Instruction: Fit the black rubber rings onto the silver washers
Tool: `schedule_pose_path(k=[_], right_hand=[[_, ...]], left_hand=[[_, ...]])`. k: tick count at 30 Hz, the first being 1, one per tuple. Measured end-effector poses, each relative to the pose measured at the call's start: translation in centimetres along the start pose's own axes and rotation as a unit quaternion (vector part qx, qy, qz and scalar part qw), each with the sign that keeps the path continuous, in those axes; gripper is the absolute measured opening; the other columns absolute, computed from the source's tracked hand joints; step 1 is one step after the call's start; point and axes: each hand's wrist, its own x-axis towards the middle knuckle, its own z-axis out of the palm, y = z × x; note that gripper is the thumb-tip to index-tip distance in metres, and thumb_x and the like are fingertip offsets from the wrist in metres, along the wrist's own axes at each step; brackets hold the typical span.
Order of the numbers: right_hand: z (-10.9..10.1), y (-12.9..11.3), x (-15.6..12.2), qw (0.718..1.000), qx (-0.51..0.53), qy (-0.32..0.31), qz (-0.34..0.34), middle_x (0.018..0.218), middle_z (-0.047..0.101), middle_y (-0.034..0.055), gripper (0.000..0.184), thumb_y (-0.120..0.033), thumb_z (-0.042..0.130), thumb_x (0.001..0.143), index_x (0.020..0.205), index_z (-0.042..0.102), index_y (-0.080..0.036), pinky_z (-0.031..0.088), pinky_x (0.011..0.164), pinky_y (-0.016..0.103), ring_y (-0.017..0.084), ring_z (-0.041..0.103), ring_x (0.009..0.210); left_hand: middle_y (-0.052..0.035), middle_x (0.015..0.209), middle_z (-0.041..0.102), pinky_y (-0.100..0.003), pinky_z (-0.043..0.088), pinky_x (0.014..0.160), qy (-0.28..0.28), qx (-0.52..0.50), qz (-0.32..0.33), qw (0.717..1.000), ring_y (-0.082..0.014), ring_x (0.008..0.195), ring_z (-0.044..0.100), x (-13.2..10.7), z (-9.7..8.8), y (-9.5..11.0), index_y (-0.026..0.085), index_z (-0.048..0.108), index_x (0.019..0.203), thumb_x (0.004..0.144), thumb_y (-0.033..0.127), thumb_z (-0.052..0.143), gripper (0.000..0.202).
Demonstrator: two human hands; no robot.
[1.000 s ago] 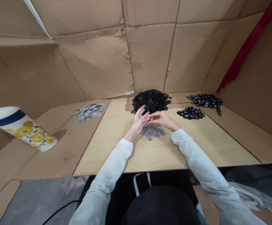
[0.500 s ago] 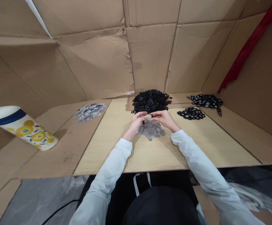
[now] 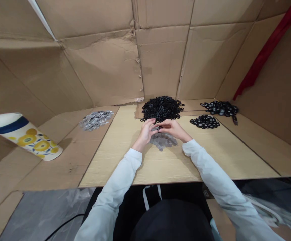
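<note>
Flowered bottle (image 3: 32, 140) left, red strip (image 3: 266, 52) right

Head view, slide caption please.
Right hand pinches a small dark piece beside left hand, above gray discs, black rings heaped beyond.

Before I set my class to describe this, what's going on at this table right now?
A person's right hand pinches a small dark piece, the left hand close beside it, over a pile of greyish discs. Just beyond sits a heap of black rings. To the right are two piles of black rings with pale centres; to the left, silvery pieces and a flowered bottle.
</note>
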Motion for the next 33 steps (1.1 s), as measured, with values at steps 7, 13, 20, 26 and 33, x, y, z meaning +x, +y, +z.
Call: schedule_pose_path(k=[7, 13, 20, 26, 33], right_hand=[[0.2, -0.2, -0.3, 0.987, 0.148, -0.041, 0.057, 0.091, 0.069, 0.0045, 0.032, -0.033, 0.070, 0.064, 0.093, 0.067, -0.019, 0.054, 0.069, 0.031, 0.016, 0.064, 0.080], [0.6, -0.1, -0.2, 0.981, 0.178, -0.038, 0.071, 0.097, 0.068, 0.0046, 0.035, -0.028, 0.073, 0.059, 0.092, 0.069, -0.019, 0.055, 0.071, 0.031, 0.016, 0.064, 0.081], [0.7, 0.2, -0.1, 0.991, 0.126, 0.000, 0.054, 0.088, 0.070, 0.0044, 0.036, -0.028, 0.076, 0.055, 0.090, 0.071, -0.017, 0.051, 0.080, 0.034, 0.017, 0.064, 0.080], [0.9, 0.6, -0.1, 0.998, 0.051, -0.016, 0.016, 0.093, 0.071, 0.0066, 0.038, -0.035, 0.075, 0.058, 0.091, 0.072, -0.017, 0.049, 0.082, 0.035, 0.022, 0.064, 0.087], [-1.2, 1.3, 0.3, 0.996, 0.018, 0.075, 0.038, 0.089, 0.072, 0.0073, 0.039, -0.033, 0.075, 0.057, 0.091, 0.071, -0.015, 0.050, 0.082, 0.037, 0.024, 0.065, 0.083]], left_hand=[[-0.0071, 0.119, 0.055, -0.027, 0.050, 0.068, 0.020, -0.037, -0.020, 0.999, -0.0174, 0.092, 0.059, -0.2, 0.1, 0.6, 0.018, 0.057, 0.086, 0.072, 0.021, 0.050, 0.016], [-0.0083, 0.115, 0.057, -0.029, 0.050, 0.067, 0.012, -0.032, -0.007, 0.999, -0.0183, 0.092, 0.058, -0.1, 0.1, 0.5, 0.018, 0.058, 0.087, 0.072, 0.023, 0.049, 0.019], [-0.0084, 0.114, 0.057, -0.029, 0.049, 0.068, -0.011, -0.029, 0.011, 0.999, -0.0190, 0.092, 0.058, -0.3, 0.3, 0.2, 0.018, 0.058, 0.090, 0.068, 0.026, 0.052, 0.024], [-0.0052, 0.115, 0.055, -0.025, 0.047, 0.065, -0.035, -0.049, 0.010, 0.998, -0.0179, 0.092, 0.057, -0.4, 0.4, -0.2, 0.018, 0.058, 0.088, 0.064, 0.025, 0.057, 0.025], [-0.0062, 0.119, 0.053, -0.036, 0.049, 0.080, -0.017, -0.046, -0.001, 0.999, -0.0201, 0.096, 0.057, -0.2, 0.1, -0.1, 0.019, 0.058, 0.089, 0.068, 0.028, 0.057, 0.023]])
